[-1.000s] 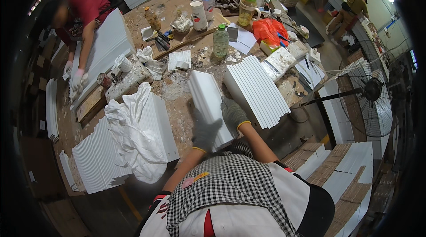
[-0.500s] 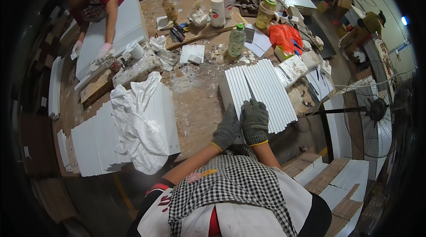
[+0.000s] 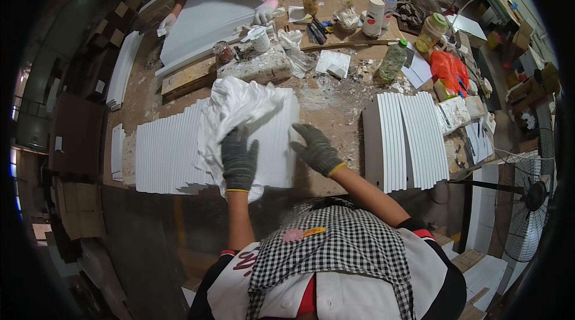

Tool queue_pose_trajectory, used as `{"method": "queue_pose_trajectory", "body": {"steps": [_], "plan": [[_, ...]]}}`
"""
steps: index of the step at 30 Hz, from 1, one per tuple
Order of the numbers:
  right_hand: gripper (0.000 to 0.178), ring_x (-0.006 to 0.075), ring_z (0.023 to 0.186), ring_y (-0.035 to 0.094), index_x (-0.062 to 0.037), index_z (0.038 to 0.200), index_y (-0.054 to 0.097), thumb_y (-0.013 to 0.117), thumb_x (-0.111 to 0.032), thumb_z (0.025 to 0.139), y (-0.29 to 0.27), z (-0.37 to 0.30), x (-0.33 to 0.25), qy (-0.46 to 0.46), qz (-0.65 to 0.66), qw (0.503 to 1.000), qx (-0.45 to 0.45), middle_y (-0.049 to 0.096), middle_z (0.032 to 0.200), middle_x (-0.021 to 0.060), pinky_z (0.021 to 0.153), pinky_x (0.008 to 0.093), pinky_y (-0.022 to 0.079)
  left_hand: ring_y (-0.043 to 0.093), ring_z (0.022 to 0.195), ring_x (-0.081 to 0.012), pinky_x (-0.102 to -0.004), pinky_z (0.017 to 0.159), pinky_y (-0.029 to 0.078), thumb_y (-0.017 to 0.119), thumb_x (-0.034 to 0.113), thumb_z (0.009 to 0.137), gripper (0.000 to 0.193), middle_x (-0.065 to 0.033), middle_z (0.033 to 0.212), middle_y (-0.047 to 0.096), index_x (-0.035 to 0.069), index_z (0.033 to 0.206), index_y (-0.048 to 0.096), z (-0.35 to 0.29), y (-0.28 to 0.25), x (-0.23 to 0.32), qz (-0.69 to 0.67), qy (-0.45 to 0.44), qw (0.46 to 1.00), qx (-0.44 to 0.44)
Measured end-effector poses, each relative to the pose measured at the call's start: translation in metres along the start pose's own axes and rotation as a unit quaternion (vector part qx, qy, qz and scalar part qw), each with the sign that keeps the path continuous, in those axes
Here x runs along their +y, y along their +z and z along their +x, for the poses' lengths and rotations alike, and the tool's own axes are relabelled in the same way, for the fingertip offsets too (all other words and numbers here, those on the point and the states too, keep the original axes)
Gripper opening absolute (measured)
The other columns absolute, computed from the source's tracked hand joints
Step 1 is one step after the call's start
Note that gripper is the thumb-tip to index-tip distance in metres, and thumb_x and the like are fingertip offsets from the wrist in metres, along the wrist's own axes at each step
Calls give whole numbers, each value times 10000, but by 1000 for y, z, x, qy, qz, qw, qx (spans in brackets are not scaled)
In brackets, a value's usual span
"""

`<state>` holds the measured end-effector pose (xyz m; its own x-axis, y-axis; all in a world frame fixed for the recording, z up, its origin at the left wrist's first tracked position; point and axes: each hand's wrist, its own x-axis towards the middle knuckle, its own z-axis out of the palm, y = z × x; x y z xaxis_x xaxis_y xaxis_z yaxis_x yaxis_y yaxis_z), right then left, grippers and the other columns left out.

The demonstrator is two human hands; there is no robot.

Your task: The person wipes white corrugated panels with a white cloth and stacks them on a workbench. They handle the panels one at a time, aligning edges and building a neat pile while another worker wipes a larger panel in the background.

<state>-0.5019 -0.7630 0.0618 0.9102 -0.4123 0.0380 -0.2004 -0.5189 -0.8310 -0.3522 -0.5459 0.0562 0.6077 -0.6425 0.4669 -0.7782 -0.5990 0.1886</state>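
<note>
My left hand (image 3: 239,161), in a grey knit glove with a yellow cuff edge, lies against a crumpled white cloth (image 3: 230,101), fingers stretched out and thumb apart. The cloth is draped over a row of white boards (image 3: 171,149) standing on edge. My right hand (image 3: 317,149), gloved the same way, is open with its fingers spread, beside the right end of that row. Further right stands a second stack of white boards (image 3: 413,140), with a narrow gap among its boards; neither hand touches it.
Across the worktable (image 3: 326,95), a person in white gloves (image 3: 265,11) handles a large stack of white boards (image 3: 209,17). A green-capped bottle (image 3: 392,61), a white canister (image 3: 374,16) and a red plastic bag (image 3: 449,71) stand at the back right. A fan (image 3: 530,200) is at far right.
Both my hands have left the right-hand stack and moved left to the cloth-covered row. The view has swung left. The cloth is bunched differently, its top raised toward the right.
</note>
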Motion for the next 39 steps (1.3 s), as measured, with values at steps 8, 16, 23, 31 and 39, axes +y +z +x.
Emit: {"method": "queue_pose_trajectory", "body": {"steps": [8, 16, 23, 31, 39], "plan": [[1378, 521, 1594, 168, 17, 1678, 128, 950, -506, 703, 70, 41, -34, 121, -41, 992, -5, 103, 1685, 422, 1295, 486, 278, 577, 1292, -436, -569, 1155, 414, 666, 349, 1000, 449, -239, 1351, 653, 1, 1283, 681, 4, -33, -78, 143, -123, 982, 31], [1207, 500, 1586, 233, 13, 1653, 264, 901, -447, 737, 40, 31, -17, 140, -126, 982, -25, 248, 1667, 370, 1269, 489, 342, 608, 1324, -352, -513, 1204, 410, 667, 158, 1003, 340, -168, 1347, 685, 22, 1314, 684, -19, -72, 30, 38, 11, 999, 23], [1271, 530, 1423, 499, -136, 1693, 212, 910, -496, 694, 26, 31, -24, 234, -59, 969, -56, 255, 1653, 363, 1159, 538, 476, 586, 1331, -429, -470, 1143, 472, 628, 177, 1050, 450, -269, 1414, 616, -11, 1453, 561, -33, -28, 77, -297, -53, 950, -75], [1405, 414, 1544, 359, -24, 1687, 180, 976, -407, 595, 7, 7, 92, 231, 185, 955, 17, 355, 1670, 277, 1258, 436, 358, 531, 1373, -463, -508, 1159, 442, 556, 382, 1094, 610, -309, 1495, 541, -58, 1505, 464, -48, 27, 64, -250, -158, 938, -180], [1431, 371, 1574, 305, -13, 1690, 150, 997, -396, 603, 16, 0, 143, 208, 280, 937, 20, 314, 1696, 246, 1281, 402, 306, 551, 1393, -396, -455, 1197, 428, 358, 114, 1123, 447, -226, 1543, 542, 1, 1541, 469, -78, 124, 13, -241, -33, 936, -252]]}}
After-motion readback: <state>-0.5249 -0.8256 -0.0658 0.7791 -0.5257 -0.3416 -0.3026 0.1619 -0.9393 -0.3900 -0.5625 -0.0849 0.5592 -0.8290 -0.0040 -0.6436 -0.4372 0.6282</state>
